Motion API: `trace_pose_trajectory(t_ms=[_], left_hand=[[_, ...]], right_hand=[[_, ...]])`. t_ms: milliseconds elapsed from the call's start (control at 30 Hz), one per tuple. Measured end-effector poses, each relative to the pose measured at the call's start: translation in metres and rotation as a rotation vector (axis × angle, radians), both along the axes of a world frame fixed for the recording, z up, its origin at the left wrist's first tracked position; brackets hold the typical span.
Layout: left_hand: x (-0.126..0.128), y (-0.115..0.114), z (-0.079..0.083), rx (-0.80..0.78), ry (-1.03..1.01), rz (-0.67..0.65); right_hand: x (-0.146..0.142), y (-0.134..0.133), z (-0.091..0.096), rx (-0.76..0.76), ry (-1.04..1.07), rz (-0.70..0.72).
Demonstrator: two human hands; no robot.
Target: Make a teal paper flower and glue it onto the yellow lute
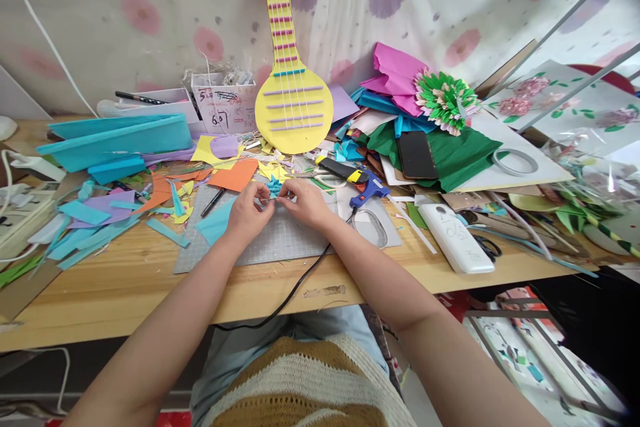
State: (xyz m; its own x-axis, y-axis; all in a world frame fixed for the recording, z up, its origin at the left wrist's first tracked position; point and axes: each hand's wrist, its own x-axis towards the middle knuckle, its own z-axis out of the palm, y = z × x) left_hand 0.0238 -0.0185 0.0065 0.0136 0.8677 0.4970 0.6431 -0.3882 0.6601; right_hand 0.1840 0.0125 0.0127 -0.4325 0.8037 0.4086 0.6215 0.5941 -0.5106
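Note:
Over the grey cutting mat (295,240), my left hand (249,210) and my right hand (306,203) meet fingertip to fingertip. Both are closed in a pinch on a small piece of blue fringed crepe paper (273,187), whose cut points stick up beyond the fingers. The fingers hide its lower part. Left of my left hand lie a flat light-blue paper piece (214,221) and a black pen (213,202). A blue glue gun (369,188) and a roll of clear tape (370,228) rest to the right of my right hand.
A yellow paper lute (294,110) leans upright at the back. Blue paper strips (95,240) cover the left side. A phone (417,155), green crepe paper (465,160), a white power bank (456,239) and black scissors (487,247) lie right. A black cable (300,283) crosses the table edge.

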Motion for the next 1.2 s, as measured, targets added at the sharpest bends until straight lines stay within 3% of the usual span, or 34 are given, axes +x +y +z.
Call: trace_pose_trajectory(t_ms=[233, 400, 567, 867, 1200], left_hand=[[0.0002, -0.0014, 0.0005, -0.035, -0.038, -0.026], [-0.0031, -0.0004, -0.0001, 0.011, 0.065, -0.065], [-0.0054, -0.0006, -0.0001, 0.049, 0.132, -0.015], [-0.0052, -0.0021, 0.0023, 0.021, 0.162, 0.053], [-0.0059, -0.0012, 0.0015, 0.022, 0.140, 0.070]], right_hand=[[-0.0001, -0.0008, 0.0024, -0.053, 0.000, -0.009], [-0.0022, -0.0019, 0.0047, -0.106, 0.025, -0.047], [-0.0017, 0.0008, 0.0022, -0.142, 0.044, -0.045], [0.0039, 0.0010, -0.0036, 0.057, -0.021, 0.070], [0.0045, 0.0033, -0.0047, 0.127, -0.097, 0.118]])
